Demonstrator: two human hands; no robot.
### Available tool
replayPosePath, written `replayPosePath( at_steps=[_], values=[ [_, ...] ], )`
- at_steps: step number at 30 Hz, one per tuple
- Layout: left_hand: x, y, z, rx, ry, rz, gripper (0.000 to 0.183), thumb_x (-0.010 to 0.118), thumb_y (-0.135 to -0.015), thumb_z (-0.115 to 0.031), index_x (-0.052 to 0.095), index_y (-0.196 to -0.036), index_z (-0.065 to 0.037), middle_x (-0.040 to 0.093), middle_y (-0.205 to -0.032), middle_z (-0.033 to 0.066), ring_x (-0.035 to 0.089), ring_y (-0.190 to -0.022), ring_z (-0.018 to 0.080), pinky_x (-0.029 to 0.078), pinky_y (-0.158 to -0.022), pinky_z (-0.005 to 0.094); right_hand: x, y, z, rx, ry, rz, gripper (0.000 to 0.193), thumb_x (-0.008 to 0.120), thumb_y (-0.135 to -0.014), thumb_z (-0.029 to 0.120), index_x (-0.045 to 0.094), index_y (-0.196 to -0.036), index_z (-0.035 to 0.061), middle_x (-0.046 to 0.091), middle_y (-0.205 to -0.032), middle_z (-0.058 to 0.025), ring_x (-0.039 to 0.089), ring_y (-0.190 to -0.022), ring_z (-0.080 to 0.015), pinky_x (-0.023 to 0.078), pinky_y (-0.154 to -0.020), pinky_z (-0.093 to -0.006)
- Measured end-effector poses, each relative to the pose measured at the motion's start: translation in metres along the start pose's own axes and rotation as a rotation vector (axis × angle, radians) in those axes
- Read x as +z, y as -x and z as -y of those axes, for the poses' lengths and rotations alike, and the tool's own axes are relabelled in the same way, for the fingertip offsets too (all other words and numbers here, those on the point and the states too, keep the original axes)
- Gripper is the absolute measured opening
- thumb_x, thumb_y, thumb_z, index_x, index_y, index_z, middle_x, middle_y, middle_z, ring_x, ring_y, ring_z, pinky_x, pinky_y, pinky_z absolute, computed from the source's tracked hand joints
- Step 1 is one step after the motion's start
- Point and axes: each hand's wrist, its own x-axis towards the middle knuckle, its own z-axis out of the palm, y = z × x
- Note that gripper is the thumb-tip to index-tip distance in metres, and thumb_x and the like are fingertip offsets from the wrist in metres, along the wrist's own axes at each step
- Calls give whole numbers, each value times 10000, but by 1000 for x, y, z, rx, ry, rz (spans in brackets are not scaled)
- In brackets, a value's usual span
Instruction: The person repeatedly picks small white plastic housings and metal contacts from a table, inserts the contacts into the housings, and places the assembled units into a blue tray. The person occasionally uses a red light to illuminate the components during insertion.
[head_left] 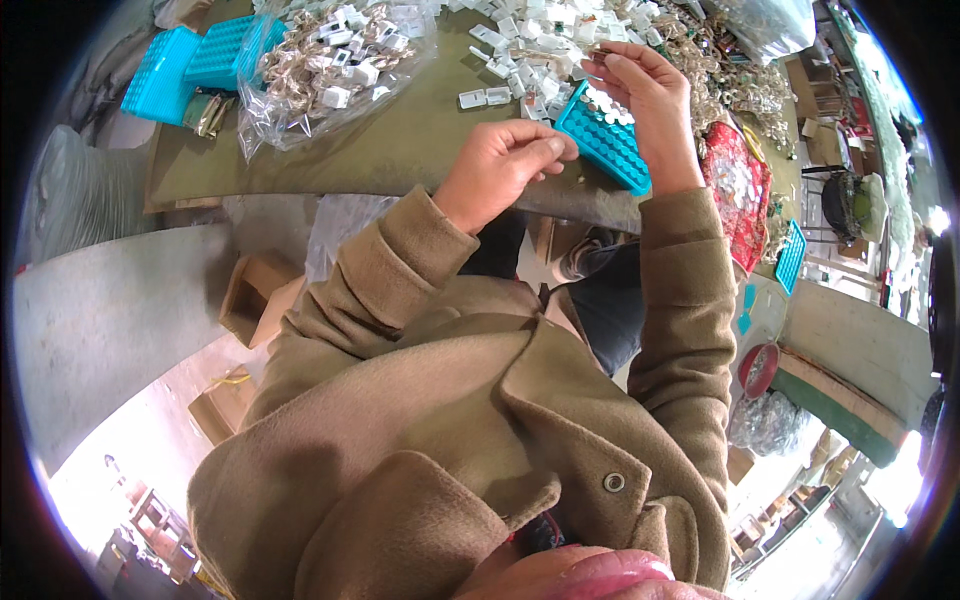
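My left hand [505, 168] is over the near edge of the table, thumb and fingers pressed together. Whatever lies in that pinch, if anything, is too small to make out. Farther forward and to the right, my right hand [652, 98] pinches a small brownish piece [601, 56] at its fingertips. Below and between the hands a turquoise tray [632, 172] with rows of round pockets sits at the table edge. Small white round discs [607, 106] lie in its far end. Loose white plastic housings [520, 75] are heaped just beyond the tray.
A clear plastic bag [262, 115] of white and copper-coloured parts stands left on the green table [370, 160]. Two turquoise trays [165, 75] lie at the far left. Right are a metallic parts pile [735, 95], a red patterned cloth [735, 205] and another turquoise tray [791, 257].
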Motion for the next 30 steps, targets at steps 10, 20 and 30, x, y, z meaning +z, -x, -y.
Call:
replayPosePath(
  at_steps=[10,20,30],
  values=[
    [-7,6,-34,359,20,-195,291,549,-1005,-171,626,-1258,-49,706,-1084,48,615,-654,36,436,-507,159,27,42,14,-81,-37,196,214,572,-965,30,642,-1152,-47,696,-1002,-99,692,-910,-152,566,-814,-271],
    [-19,9,-30,-347,529,115,126,595,-976,-173,650,-1012,-66,581,-753,-41,396,-507,-16,325,-428,136,30,87,13,-312,359,152,247,588,-934,-27,665,-1163,25,676,-904,-20,624,-738,-81,521,-692,-216],
    [30,16,-4,-120,276,-116,101,645,-921,-134,673,-1014,-106,654,-806,-27,580,-671,22,412,-524,168,15,119,-1,-41,197,-175,82,718,-889,89,685,-899,15,644,-766,18,544,-622,-34,432,-554,-183]
  ],
)
